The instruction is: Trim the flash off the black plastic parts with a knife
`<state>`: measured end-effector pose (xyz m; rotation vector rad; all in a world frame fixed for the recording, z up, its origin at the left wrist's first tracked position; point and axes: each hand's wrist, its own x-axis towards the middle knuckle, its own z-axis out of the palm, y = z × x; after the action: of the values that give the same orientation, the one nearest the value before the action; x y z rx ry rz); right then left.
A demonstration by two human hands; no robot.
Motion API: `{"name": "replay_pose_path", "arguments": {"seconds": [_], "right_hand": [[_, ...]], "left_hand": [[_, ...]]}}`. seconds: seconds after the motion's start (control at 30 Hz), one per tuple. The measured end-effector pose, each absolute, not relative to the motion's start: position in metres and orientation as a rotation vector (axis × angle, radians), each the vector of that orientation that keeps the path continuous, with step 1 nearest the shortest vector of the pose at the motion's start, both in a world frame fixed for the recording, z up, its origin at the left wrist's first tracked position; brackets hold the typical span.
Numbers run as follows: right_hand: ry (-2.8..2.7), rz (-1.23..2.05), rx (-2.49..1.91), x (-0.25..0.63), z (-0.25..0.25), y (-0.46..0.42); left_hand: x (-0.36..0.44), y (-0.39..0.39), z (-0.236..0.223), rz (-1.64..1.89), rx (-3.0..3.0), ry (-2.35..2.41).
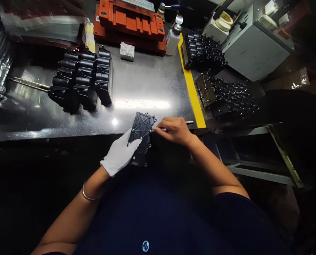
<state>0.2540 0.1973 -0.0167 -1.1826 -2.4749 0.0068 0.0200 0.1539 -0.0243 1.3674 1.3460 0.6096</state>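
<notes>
My left hand (120, 154), in a white glove, grips a black moulded plastic cover (142, 124). Raised cross ribs and small round bosses show on its face, and its lower part is in shadow. At the cover's right edge is my bare right hand (175, 129), fingers pinched around a slim pen-like tool (190, 122). Only the pale rear end of that tool sticks out clearly behind the hand; its tip is too small to make out. Both hands are just off the front edge of the metal bench (144, 85).
Rows of black moulded parts (83, 76) stand on the left, with more parts (205, 51) right of the yellow tape (191, 88). Behind are an orange fixture (131, 24), a pump bottle (173, 39) and a white-wrapped block (127, 52). A grey box (256, 46) stands at right.
</notes>
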Motion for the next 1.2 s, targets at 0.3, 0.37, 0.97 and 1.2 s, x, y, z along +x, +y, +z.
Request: {"name": "replay_pose_path", "arguments": {"seconds": [0.3, 0.37, 0.97, 1.2], "right_hand": [[-2.359, -0.003, -1.268, 0.250, -0.022, 0.188], [-2.292, 0.034, -1.334, 0.248, -0.027, 0.183], [-2.035, 0.261, -1.503, 0.245, -0.037, 0.165], [-1.915, 0.287, -1.598, 0.233, -0.038, 0.150]], "left_hand": [[0.023, 0.152, -0.027, 0.658, 1.346, 1.333], [0.023, 0.152, -0.027, 0.655, 1.349, 1.347], [0.023, 0.153, -0.021, 0.598, 1.369, 1.399], [0.026, 0.152, -0.021, 0.618, 1.353, 1.398]]}}
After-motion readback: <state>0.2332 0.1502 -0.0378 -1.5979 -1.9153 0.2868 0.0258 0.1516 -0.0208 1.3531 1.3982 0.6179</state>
